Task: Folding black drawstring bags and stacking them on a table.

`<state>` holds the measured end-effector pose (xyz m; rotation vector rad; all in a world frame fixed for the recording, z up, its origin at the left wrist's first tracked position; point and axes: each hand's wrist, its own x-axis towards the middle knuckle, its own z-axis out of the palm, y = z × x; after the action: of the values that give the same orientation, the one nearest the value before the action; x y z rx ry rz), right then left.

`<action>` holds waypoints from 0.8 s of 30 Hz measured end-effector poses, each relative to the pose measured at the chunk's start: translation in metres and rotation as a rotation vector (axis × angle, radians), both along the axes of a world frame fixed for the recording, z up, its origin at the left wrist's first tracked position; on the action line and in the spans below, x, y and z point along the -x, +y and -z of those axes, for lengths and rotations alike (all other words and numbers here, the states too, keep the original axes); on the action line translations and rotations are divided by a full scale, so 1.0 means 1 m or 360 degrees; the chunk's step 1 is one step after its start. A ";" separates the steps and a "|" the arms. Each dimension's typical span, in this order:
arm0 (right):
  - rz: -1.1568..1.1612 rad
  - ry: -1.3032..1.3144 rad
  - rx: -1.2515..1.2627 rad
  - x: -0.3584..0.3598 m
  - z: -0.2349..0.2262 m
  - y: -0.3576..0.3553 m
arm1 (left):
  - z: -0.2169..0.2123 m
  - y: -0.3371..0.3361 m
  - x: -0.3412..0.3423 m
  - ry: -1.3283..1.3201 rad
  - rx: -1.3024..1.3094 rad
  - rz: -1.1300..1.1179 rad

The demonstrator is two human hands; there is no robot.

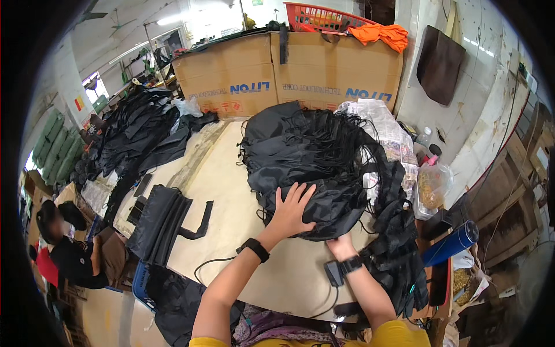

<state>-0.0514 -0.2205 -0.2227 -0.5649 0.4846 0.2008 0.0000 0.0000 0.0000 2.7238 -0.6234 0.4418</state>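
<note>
A heap of black fabric pieces [295, 144] with many loose thread ends along its right side lies on the pale tabletop [225, 231]. My left hand [291, 213] rests on the near piece of the heap, fingers spread and lying flat. Under the near edge of that same piece goes my right hand [341, 246]; its fingers are hidden beneath the cloth. Black straps [396, 243] hang in a tangle to the right of the heap. To the left sits a stack of folded black padded pieces [160, 220], with a short black strip [201, 222] beside it.
Cardboard panels [225, 75] stand along the far edge, with a red basket [324, 17] and orange cloth [381, 36] above. More black fabric [133, 127] is piled at far left. Newspaper [387, 127], a plastic bag [435, 184] and a blue roll [451, 242] are at right. Someone sits at lower left.
</note>
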 end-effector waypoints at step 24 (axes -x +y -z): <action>-0.1297 -0.2190 0.1765 0.108 -0.224 0.213 | 0.155 0.236 0.400 0.1716 0.1214 -0.1003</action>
<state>-0.1592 -0.0075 0.0012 -1.7699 -1.1090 0.2511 -0.4004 0.2363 -0.1547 1.9070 0.5829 -0.5604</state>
